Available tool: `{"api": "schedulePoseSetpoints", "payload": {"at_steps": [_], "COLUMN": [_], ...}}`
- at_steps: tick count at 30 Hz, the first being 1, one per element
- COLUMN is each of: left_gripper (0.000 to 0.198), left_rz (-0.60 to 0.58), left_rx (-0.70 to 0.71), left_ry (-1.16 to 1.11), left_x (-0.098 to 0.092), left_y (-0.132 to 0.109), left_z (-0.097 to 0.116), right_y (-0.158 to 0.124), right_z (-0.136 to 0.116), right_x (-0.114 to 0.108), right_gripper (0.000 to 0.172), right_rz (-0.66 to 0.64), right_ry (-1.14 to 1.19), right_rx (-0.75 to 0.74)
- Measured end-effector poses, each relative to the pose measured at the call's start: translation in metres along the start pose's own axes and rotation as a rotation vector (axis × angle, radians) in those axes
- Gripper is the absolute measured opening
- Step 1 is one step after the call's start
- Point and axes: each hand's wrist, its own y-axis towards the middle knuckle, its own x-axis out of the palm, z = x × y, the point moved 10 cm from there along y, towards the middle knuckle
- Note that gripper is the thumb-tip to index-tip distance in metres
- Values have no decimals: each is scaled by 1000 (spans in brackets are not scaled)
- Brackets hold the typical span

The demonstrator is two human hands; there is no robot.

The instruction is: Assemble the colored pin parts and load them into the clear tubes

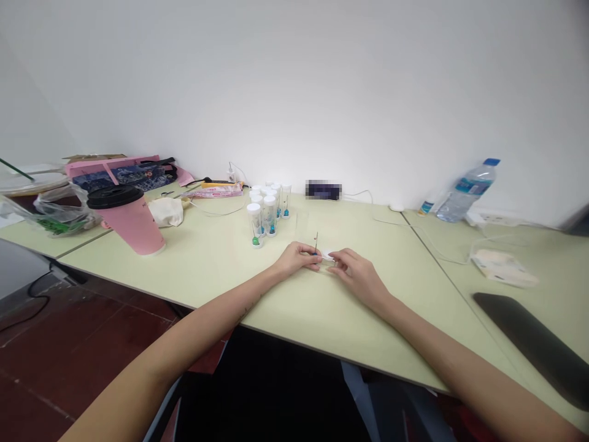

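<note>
Over the middle of the table, my left hand (298,258) is closed on a small blue piece with a thin upright rod (316,244). My right hand (358,273) pinches close beside it, its fingertips on a small white piece (327,253) that lies between the two hands. The exact kind of this piece is too small to make out. Beyond my left hand stand several clear tubes with white caps (269,215). Thin rods with blue bases show inside them, and the front tube (254,227) has a green one.
At the left are a pink cup (133,221) with a black lid, a plastic bag (59,209) and a white cloth (166,212). A water bottle (469,190) leans at the back right, near white cables. A black pad (529,344) lies right of my right arm.
</note>
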Motion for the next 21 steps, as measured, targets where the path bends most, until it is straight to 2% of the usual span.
{"api": "schedulePoseSetpoints", "payload": {"at_steps": [2,7,9,12,15,18,21], "left_gripper": [38,37,37,38,38,38,39], "left_rz": [-10,-61,-60,-48,-50,-51,-50], "left_rx": [-9,11,10,0,8,23,45], "left_ry": [-2,44,30,-3,-8,-17,-25], "left_x": [2,9,8,5,5,6,7], "left_y": [0,-2,-2,-1,0,1,1], "left_z": [-1,1,1,0,-1,-1,-1], "right_y": [-1,-1,-1,-2,-3,-2,-2], "right_z": [-6,8,4,-8,-14,-8,10], "right_x": [0,8,6,2,3,7,14], "right_gripper": [23,29,26,22,27,30,27], "right_rz": [-14,-87,-71,-11,-1,-44,-104], "right_ry": [-70,11,-68,-304,-428,-310,27], "right_rx": [-61,95,57,-69,-124,-49,146]}}
